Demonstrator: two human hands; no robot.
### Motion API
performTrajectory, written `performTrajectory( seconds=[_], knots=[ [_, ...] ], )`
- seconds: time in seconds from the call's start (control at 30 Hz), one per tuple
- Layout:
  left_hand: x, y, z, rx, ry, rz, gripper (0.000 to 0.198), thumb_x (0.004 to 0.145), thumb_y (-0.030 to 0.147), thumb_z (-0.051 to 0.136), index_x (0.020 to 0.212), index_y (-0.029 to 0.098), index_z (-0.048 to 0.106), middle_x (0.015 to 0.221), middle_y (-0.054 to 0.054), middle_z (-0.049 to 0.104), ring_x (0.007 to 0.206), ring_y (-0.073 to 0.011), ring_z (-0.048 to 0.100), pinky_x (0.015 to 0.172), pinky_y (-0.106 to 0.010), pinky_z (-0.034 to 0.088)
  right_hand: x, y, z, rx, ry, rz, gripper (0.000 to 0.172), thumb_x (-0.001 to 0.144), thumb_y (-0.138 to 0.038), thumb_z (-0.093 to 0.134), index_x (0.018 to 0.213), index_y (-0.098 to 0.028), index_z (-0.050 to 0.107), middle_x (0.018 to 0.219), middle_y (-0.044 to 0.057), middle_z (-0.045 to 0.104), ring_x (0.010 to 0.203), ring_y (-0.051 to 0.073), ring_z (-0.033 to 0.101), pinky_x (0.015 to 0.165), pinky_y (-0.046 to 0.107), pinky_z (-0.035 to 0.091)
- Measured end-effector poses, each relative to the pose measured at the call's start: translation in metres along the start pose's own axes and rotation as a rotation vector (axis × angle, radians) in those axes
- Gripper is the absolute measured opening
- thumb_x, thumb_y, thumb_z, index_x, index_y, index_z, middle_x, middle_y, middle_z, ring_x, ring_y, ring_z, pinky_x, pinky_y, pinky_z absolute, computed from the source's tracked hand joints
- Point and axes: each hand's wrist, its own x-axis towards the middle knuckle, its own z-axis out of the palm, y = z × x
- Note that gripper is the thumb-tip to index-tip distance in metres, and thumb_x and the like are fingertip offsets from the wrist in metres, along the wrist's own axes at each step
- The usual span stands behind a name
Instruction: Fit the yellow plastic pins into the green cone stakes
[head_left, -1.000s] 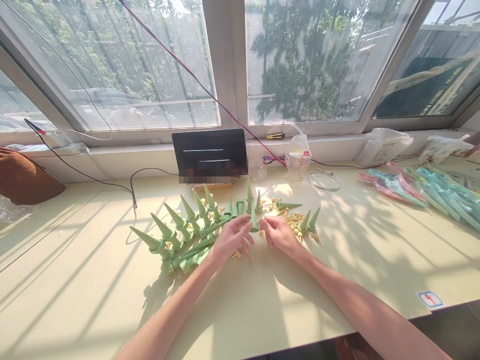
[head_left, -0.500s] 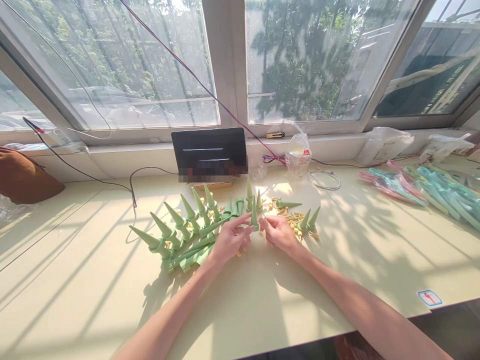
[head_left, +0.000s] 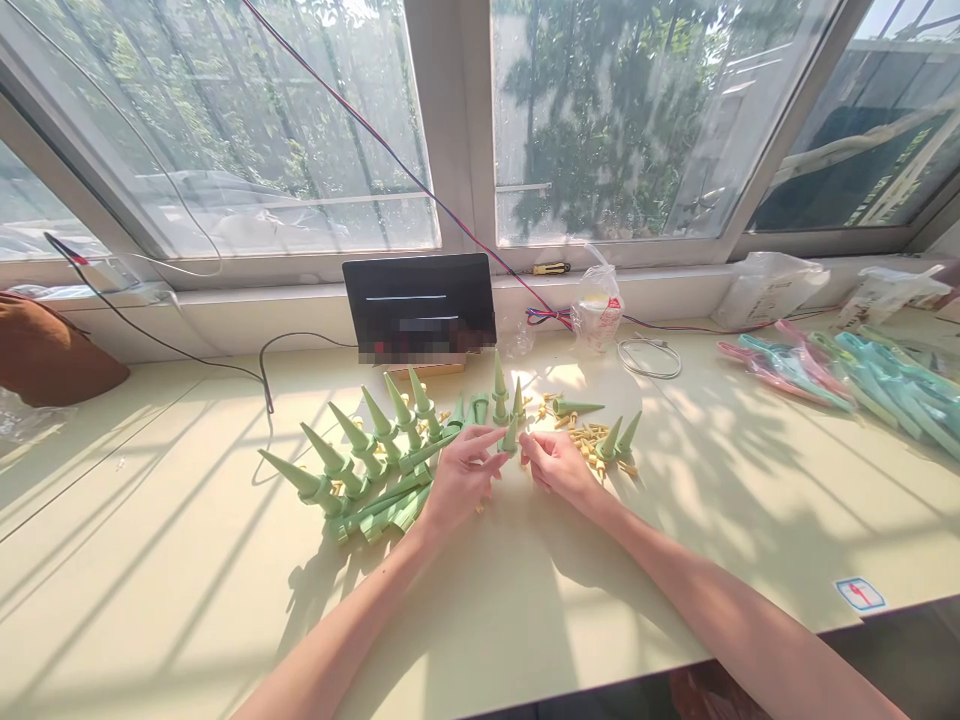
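Hands (head_left: pixel 466 472) — green cone (head_left: pixel 511 435) upright, tip up

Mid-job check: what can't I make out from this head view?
All in the head view:
- Whether the right hand holds anything: its own curled fingers hide it.
- Part of the green cone at the left hand: covered by that hand's fingers.
- The lower part of the screen: blurred by a blocky patch.
- The rest of the brown bag: cut off by the left edge.
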Motion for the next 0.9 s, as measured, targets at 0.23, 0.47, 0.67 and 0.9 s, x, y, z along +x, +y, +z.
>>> performTrajectory(
  seconds=[0.23,0.47,0.67,0.9],
  knots=[
    [-0.002,0.005,0.001,0.041,-0.003,0.041,0.031,0.082,0.042,0.068,0.107,0.026,0.076,0.114,-0.007,0.057,0.056,-0.0059,0.055,0.044,-0.023,0.052,-0.002,-0.005,0.002,-0.032,0.008,-0.025,0.051,0.089,-0.067,0.049,0.068,-0.020,0.051,0.040,-0.008,0.037,0.035,0.010,0.035,0.040,0.024,0.029],
    [-0.002,0.016,0.002,0.015,0.099,-0.030,0.028,0.084,0.043,0.064,0.098,0.020,0.068,0.096,-0.005,0.065,0.049,-0.0072,0.056,0.041,-0.021,0.045,-0.002,-0.006,0.000,-0.162,0.059,-0.101,0.047,0.094,-0.062,0.042,0.072,-0.021,0.050,0.045,-0.006,0.040,0.041,0.012,0.039,0.045,0.025,0.032],
    [0.000,0.018,0.000,-0.001,0.033,-0.113,0.038,0.087,0.052,0.058,0.072,0.018,0.061,0.052,0.001,0.058,0.034,-0.0084,0.047,0.038,-0.021,0.036,-0.005,-0.008,0.001,-0.342,0.097,-0.242,0.039,0.098,-0.048,0.039,0.072,-0.020,0.048,0.056,-0.004,0.041,0.052,0.012,0.038,0.053,0.025,0.031],
    [-0.003,0.015,-0.001,0.043,-0.117,-0.194,0.054,0.088,0.062,0.051,0.060,0.017,0.061,0.040,0.000,0.053,0.029,-0.0082,0.039,0.036,-0.021,0.030,-0.006,-0.007,0.001,-0.386,0.051,-0.332,0.031,0.098,-0.037,0.042,0.073,-0.020,0.047,0.061,-0.005,0.036,0.057,0.011,0.032,0.055,0.024,0.028]
  ],
)
